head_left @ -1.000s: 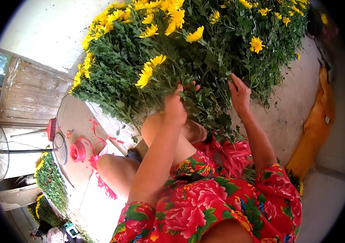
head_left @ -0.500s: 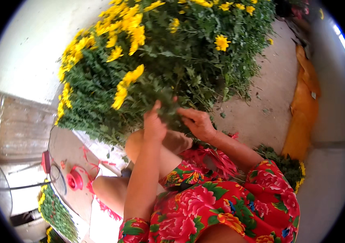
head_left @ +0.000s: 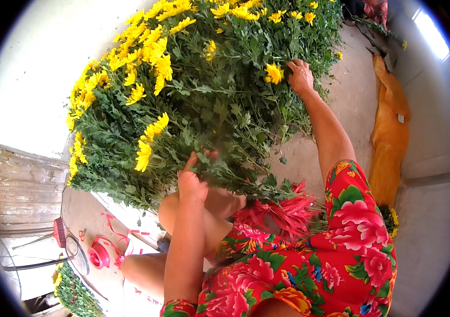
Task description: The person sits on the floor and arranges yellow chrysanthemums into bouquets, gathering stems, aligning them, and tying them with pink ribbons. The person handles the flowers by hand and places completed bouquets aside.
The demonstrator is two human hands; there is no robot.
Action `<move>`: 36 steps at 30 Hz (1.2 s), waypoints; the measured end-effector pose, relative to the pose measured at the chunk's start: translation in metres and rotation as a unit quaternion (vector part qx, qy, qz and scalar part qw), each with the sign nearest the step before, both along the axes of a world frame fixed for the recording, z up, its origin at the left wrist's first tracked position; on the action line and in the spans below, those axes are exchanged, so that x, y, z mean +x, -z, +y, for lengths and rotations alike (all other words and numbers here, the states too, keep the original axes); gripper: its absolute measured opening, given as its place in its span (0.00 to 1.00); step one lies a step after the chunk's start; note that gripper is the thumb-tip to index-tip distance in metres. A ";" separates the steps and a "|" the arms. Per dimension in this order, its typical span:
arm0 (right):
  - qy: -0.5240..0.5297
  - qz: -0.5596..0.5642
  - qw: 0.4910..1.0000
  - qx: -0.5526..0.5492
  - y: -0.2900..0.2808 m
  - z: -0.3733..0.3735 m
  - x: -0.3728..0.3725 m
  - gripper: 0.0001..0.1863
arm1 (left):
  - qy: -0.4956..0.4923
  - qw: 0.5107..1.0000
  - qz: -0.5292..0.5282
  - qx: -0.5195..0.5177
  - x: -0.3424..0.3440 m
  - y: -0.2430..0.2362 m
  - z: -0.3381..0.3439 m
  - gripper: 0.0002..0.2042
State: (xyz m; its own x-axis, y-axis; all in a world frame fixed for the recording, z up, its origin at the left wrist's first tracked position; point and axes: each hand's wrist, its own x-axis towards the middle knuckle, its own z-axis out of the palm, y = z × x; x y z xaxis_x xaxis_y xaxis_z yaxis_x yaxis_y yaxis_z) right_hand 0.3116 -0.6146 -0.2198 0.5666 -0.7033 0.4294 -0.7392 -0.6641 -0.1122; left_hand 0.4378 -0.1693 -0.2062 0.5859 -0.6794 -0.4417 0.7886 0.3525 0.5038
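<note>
My left hand (head_left: pixel 192 182) is closed around the leafy stems of a small bunch of chrysanthemums, held just above my knees. The bunch's yellow blooms (head_left: pixel 151 140) point to the left, and its stems run rightward over my lap. My right arm stretches forward to the right side of a large heap of cut chrysanthemums (head_left: pixel 225 90). There my right hand (head_left: pixel 300 76) has its fingers bent into the foliage, right beside a single yellow chrysanthemum (head_left: pixel 274 74). Leaves partly hide those fingertips, where they seem to pinch a stem.
Red plastic ribbon strips (head_left: pixel 283 214) lie beside my lap. On the floor to the left are a red ribbon roll (head_left: pixel 98 255), a red brush head (head_left: pixel 59 232) and another flower bunch (head_left: pixel 74 288). An orange cloth or sack (head_left: pixel 390 132) lies along the right wall.
My right hand has left the bunch near my left hand and reached forward and right into the heap. My left hand keeps hold of the bunch. The view has shifted slightly.
</note>
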 end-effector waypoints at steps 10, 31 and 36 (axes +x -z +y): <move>-0.259 -0.069 0.962 -0.041 -0.114 0.122 0.009 0.20 | 0.005 1.000 0.006 0.002 -0.003 -0.002 -0.009 0.17; -0.346 -0.295 0.829 0.325 -0.048 0.337 0.069 0.14 | 0.014 0.999 0.036 0.037 -0.011 0.017 0.018 0.16; -0.355 -0.266 0.838 0.317 -0.038 0.288 0.098 0.11 | -0.044 0.996 0.074 0.015 -0.004 0.021 0.020 0.16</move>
State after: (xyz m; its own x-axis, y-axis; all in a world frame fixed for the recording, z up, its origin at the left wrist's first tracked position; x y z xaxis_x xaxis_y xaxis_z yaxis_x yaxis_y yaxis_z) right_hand 0.4091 -0.3269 -0.1821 0.7860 -0.4518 0.4221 0.0845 -0.5978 -0.7972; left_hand 0.4340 -0.1496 -0.2274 0.5704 -0.6134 -0.5462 0.8211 0.4111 0.3959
